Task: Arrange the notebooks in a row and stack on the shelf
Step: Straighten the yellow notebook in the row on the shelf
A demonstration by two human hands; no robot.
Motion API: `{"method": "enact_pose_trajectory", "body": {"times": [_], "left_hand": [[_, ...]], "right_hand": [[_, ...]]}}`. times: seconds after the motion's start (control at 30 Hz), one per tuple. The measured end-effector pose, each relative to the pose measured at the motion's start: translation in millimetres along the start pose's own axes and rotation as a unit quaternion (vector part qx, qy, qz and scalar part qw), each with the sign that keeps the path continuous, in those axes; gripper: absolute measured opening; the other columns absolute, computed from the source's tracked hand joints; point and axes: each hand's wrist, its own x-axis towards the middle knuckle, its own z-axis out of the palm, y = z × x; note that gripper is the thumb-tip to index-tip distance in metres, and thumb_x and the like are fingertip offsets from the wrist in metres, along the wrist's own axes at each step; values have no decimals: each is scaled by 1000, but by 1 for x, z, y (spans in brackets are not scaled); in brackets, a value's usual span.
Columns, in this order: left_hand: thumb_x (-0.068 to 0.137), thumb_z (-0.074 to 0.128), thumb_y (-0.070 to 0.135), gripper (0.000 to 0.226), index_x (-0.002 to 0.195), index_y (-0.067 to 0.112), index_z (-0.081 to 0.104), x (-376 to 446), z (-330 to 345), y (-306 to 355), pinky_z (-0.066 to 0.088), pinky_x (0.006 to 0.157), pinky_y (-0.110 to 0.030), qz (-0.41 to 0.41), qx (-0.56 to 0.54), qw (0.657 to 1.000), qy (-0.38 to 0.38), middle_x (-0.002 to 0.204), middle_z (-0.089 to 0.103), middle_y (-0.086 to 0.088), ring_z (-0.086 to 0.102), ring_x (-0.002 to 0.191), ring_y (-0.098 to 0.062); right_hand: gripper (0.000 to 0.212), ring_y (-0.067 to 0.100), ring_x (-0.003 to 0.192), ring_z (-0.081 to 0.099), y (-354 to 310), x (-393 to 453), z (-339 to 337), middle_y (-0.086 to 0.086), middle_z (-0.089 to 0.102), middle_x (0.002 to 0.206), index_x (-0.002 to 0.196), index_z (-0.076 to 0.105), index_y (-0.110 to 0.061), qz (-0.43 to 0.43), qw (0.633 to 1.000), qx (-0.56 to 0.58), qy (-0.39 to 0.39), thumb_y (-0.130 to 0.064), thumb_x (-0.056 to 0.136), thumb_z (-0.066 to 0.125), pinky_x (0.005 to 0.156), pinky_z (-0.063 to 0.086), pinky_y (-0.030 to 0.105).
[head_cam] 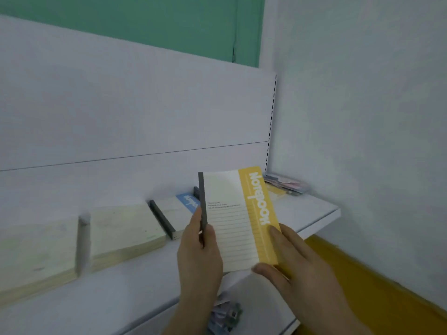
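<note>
I hold a cream notebook with a yellow band and a dark grey spine [232, 223] upright above the white shelf [135, 293]. My left hand [199, 257] grips its spine edge, and my right hand [292, 259] holds its lower right corner. Stacks of notebooks lie in a row on the shelf: a pale stack [36, 252] at far left, a second pale stack [125, 233], then a stack with a blue band and dark spine [176, 211], partly hidden behind the held notebook.
A clear pack of pastel stationery [285, 183] lies in the shelf's far right corner against the wall. Small purple and grey items [225, 315] sit on a lower shelf under my hands. The shelf's right end [336, 211] is beside a yellow floor strip.
</note>
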Motion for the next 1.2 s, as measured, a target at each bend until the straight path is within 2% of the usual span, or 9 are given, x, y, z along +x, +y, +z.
{"method": "enact_pose_trajectory", "body": {"times": [0.07, 0.23, 0.4, 0.53, 0.73, 0.83, 0.9, 1.07, 1.2], "left_hand": [[101, 46, 23, 43, 141, 37, 49, 13, 28, -4, 50, 96, -37, 14, 29, 999, -15, 129, 62, 11, 59, 108, -7], [96, 58, 26, 42, 128, 49, 42, 52, 82, -2, 47, 78, -7, 102, 75, 976, -175, 118, 60, 20, 58, 102, 3], [79, 68, 61, 99, 152, 38, 5, 95, 128, 2, 42, 101, -29, 182, 263, 893, -316, 141, 31, 16, 37, 123, -3], [85, 57, 67, 100, 157, 24, 0, 129, 155, 1, 37, 107, -30, 225, 415, 831, -293, 151, 27, 5, 36, 131, -11], [87, 50, 70, 90, 155, 21, 17, 165, 197, -18, 44, 102, -34, 205, 517, 786, -271, 143, 44, 0, 47, 123, -18], [88, 45, 72, 77, 143, 20, 37, 177, 217, -27, 47, 94, -33, 197, 542, 784, -230, 129, 54, 0, 53, 113, -18], [87, 44, 73, 66, 129, 23, 48, 185, 228, -34, 48, 88, -33, 171, 553, 787, -211, 118, 59, 1, 55, 104, -17], [90, 41, 71, 50, 100, 24, 52, 193, 253, -48, 40, 83, -32, 115, 598, 771, -184, 105, 60, 2, 54, 101, -18], [89, 38, 73, 54, 105, 24, 57, 190, 267, -55, 35, 88, -32, 90, 624, 758, -170, 108, 60, 4, 51, 103, -17]], "right_hand": [[68, 15, 101, 64, 27, 11, 7, -1, 61, 128, 127, 60, -21, 14, 999, -7, 48, -62, 73, 62, 77, 51, 23], [67, 16, 104, 53, 97, 51, 31, 2, 63, 119, 122, 62, -15, -3, 993, -68, 97, -66, 81, 52, 79, 53, 31], [63, 20, 106, 57, 159, 106, 46, 4, 65, 117, 124, 62, -14, -17, 993, -90, 73, -61, 83, 56, 85, 48, 33], [66, 24, 110, 55, 199, 149, 59, 6, 64, 119, 121, 64, -10, -62, 994, -64, 62, -64, 84, 53, 91, 51, 42], [72, 19, 106, 49, 244, 205, 99, 7, 67, 110, 114, 67, -8, -145, 986, -26, 81, -67, 86, 38, 92, 42, 26], [74, 21, 109, 51, 272, 238, 123, 9, 68, 108, 111, 69, -7, -175, 982, 8, 68, -69, 87, 36, 96, 37, 27], [79, 26, 111, 57, 287, 259, 141, 9, 68, 112, 112, 69, -8, -186, 982, 19, 40, -73, 87, 33, 98, 45, 37], [80, 29, 112, 58, 312, 297, 176, 4, 68, 114, 113, 69, -12, -221, 974, 14, -54, -76, 86, 29, 94, 50, 45], [80, 30, 113, 59, 327, 301, 192, 0, 69, 112, 109, 71, -20, -222, 971, 9, -92, -79, 84, 24, 95, 49, 44]]}}
